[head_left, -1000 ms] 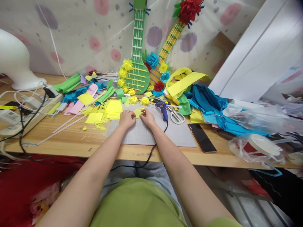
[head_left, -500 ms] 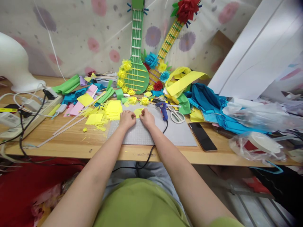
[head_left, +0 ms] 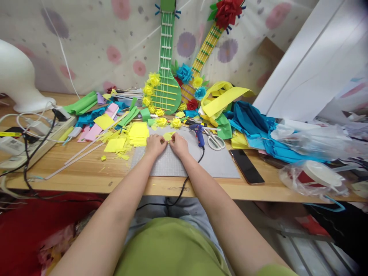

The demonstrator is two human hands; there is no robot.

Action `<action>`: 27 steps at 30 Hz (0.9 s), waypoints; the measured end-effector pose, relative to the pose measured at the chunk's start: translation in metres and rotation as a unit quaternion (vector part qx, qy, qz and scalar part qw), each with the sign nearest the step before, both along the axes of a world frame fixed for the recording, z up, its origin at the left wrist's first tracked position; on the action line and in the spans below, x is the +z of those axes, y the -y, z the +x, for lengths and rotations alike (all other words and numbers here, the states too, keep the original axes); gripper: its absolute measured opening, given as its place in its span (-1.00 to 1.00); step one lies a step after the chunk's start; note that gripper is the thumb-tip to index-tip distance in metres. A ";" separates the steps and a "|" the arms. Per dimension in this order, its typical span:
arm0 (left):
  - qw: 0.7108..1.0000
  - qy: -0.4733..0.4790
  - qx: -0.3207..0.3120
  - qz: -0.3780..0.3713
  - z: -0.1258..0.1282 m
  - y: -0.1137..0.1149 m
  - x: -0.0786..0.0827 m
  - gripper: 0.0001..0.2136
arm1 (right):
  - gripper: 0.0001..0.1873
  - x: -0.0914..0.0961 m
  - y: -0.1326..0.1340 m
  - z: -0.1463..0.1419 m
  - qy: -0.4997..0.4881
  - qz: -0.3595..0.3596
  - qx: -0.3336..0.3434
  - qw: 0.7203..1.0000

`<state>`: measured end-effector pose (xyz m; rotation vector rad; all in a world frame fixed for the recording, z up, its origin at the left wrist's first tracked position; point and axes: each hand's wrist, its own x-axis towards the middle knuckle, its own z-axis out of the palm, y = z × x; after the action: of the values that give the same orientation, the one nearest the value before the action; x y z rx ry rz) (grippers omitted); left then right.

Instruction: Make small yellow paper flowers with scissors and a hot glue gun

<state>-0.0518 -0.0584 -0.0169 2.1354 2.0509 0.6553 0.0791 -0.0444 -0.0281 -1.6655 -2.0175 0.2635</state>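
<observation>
My left hand [head_left: 154, 145] and my right hand [head_left: 178, 145] rest close together on a grey cutting mat [head_left: 212, 161]. Between their fingertips both pinch a small yellow piece of paper [head_left: 168, 135], which lies on the mat. A stack of yellow paper squares [head_left: 138, 133] sits just left of my left hand. A blue glue gun [head_left: 198, 132] lies right of my right hand, its black cord running back over the table edge.
Scissors [head_left: 214, 141] and a dark phone [head_left: 246, 166] lie to the right. Two paper guitars [head_left: 166, 69] with paper flowers lean on the wall. Blue, green and pink paper scraps cover the back. A power strip [head_left: 31, 140] with cables is at left.
My two hands have drawn slightly closer together over the yellow paper, covering more of it. Nothing else has moved.
</observation>
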 end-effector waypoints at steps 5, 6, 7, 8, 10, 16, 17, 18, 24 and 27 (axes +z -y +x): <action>1.000 -0.014 -0.011 0.006 -0.001 -0.001 -0.003 -0.80 | -0.76 -0.003 -0.002 -0.001 0.020 0.011 0.000 1.000; 1.000 -0.019 -0.014 0.010 -0.001 -0.002 -0.004 -0.81 | -0.75 -0.004 -0.002 -0.001 0.025 0.013 0.000 1.000; 1.000 -0.023 -0.018 0.012 -0.001 -0.002 -0.004 -0.81 | -0.74 -0.004 -0.002 -0.001 0.028 0.015 0.001 0.999; 0.999 -0.026 -0.024 0.013 -0.001 -0.002 -0.005 -0.81 | -0.73 -0.005 -0.002 0.000 0.031 0.017 0.002 0.999; 0.999 -0.028 -0.040 0.010 -0.001 -0.003 -0.005 -0.81 | -0.71 -0.005 -0.002 0.000 0.031 0.022 0.004 0.999; 0.998 -0.029 -0.050 0.006 0.001 -0.003 -0.004 -0.81 | -0.66 -0.008 -0.003 0.002 0.014 0.025 0.003 1.000; 0.999 -0.028 -0.045 0.007 0.002 -0.003 -0.004 -0.81 | -0.66 -0.008 -0.003 0.002 0.010 0.025 0.004 1.000; 0.999 -0.024 -0.040 0.008 0.003 -0.003 -0.003 -0.81 | -0.66 -0.009 -0.004 0.002 0.006 0.024 0.003 1.000; 1.000 0.009 0.020 0.001 0.013 -0.006 -0.001 -0.77 | -0.69 -0.009 -0.005 0.003 -0.013 0.014 -0.005 1.000; 0.999 0.019 0.037 -0.027 0.013 -0.011 0.000 -0.78 | -0.68 -0.008 -0.004 0.003 -0.018 0.014 -0.005 1.000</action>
<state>-0.0387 -0.0476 -0.0166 2.0107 2.1123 0.6373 0.0819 -0.0401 -0.0361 -1.6423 -1.9769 0.2573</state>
